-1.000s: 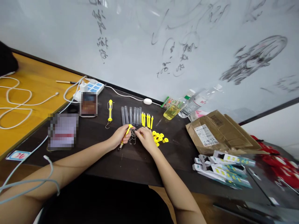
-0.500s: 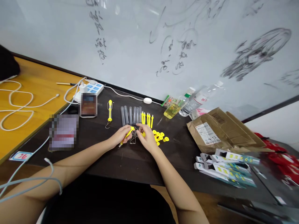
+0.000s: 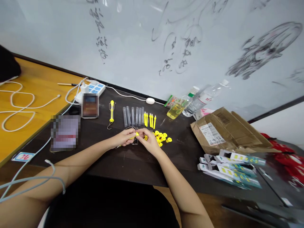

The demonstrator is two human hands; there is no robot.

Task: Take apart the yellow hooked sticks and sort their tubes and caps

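My left hand [image 3: 125, 137] is closed around a yellow spring-scale rod [image 3: 134, 136], whose metal tip pokes out at the lower left. Pinched at the rod's yellow head is my right hand [image 3: 147, 139], so the two hands meet there. Wire hooks [image 3: 135, 141] lie under and between the hands, partly hidden. Just right of my right hand is a cluster of yellow caps [image 3: 162, 136]. Behind the hands stand in a row clear plastic tubes [image 3: 132, 116] and several more yellow rods [image 3: 150, 119]. An assembled spring scale [image 3: 112, 111] with a hook lies to the left.
Two bottles [image 3: 179, 107] and a snack packet [image 3: 171, 101] are at the back by the whiteboard [image 3: 133, 47]. To the right lie a cardboard package [image 3: 228, 126] and flattened boxes [image 3: 232, 169]. A power strip [image 3: 96, 89], cables and two blurred devices [image 3: 66, 131] occupy the left.
My right hand has come in to the head of the rod, its fingertips now meeting my left hand. The rod has tilted flatter, and my left hand is slightly lower.
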